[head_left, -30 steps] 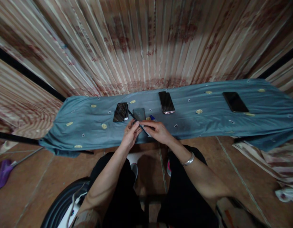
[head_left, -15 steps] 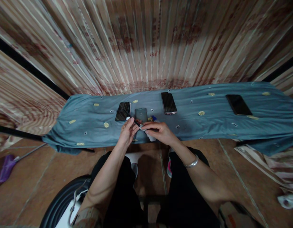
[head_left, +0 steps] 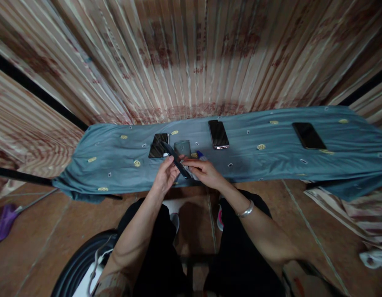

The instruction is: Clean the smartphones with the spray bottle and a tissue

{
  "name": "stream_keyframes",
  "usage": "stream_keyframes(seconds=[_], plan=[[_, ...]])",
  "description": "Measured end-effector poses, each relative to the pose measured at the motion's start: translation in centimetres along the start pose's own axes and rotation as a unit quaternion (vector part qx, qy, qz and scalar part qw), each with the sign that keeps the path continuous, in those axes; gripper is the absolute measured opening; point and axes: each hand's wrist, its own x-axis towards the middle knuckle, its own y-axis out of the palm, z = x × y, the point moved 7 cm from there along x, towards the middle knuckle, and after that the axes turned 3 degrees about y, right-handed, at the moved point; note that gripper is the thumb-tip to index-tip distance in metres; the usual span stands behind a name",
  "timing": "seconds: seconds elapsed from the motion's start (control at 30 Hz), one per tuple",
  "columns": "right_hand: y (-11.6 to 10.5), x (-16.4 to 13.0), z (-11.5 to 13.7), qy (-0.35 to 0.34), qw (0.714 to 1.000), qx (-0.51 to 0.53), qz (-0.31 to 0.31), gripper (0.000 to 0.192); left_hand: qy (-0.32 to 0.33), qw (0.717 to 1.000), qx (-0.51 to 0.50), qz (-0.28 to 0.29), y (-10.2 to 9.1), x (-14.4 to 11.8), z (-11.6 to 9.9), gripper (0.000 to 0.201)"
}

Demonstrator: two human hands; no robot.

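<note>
Gripping a dark phone [head_left: 175, 160] edge-up at frame centre, the left hand [head_left: 165, 176] steadies it. The right hand [head_left: 203, 173] pinches a pale cloth [head_left: 191, 173] against it, apparently wiping; firm support seems needed.

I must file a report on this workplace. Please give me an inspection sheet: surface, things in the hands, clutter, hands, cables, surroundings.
Surface: long table under a blue-grey cloth with small yellow motifs.
Things in hand: a dark phone held tilted over the near edge; a pale cloth or wipe under the right fingers, partly hidden.
Clutter: black phone, grey phone back, phone at centre, phone far right; a small blue-tipped thing, too hidden to name.
Hands: left hand grips the dark phone; right hand presses the wipe against it; bracelet on the right wrist.
Cables: thin cord at lower left.
Surroundings: striped curtain behind; brown tiled floor; purple tool at left.
</note>
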Motion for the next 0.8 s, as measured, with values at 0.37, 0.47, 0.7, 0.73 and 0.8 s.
stream_keyframes(seconds=[0.37, 0.47, 0.7, 0.73, 0.8], plan=[[0.0, -0.2, 0.6, -0.027, 1.0, 0.001, -0.015, 0.035, -0.004, 1.0, 0.015, 0.021, 0.2, 0.2, 0.2, 0.026], [0.0, -0.3, 1.1, -0.033, 0.999, 0.017, -0.01, 0.035, -0.006, 1.0, 0.016, 0.015, 0.0, 0.3, 0.6, 0.028], [-0.2, -0.2, 1.1, -0.033, 0.999, 0.01, -0.017, 0.039, -0.018, 0.999, 0.035, 0.036, 0.4, -0.1, 1.4, 0.029], [-0.2, -0.2, 1.0, -0.032, 0.999, 0.008, -0.02, 0.04, -0.02, 0.998, 0.041, 0.046, 0.6, -0.3, 1.5, 0.03], [-0.3, -0.2, 0.9, -0.033, 0.999, 0.004, -0.025, 0.041, -0.023, 0.996, 0.049, 0.064, 1.0, -0.6, 1.7, 0.031]])
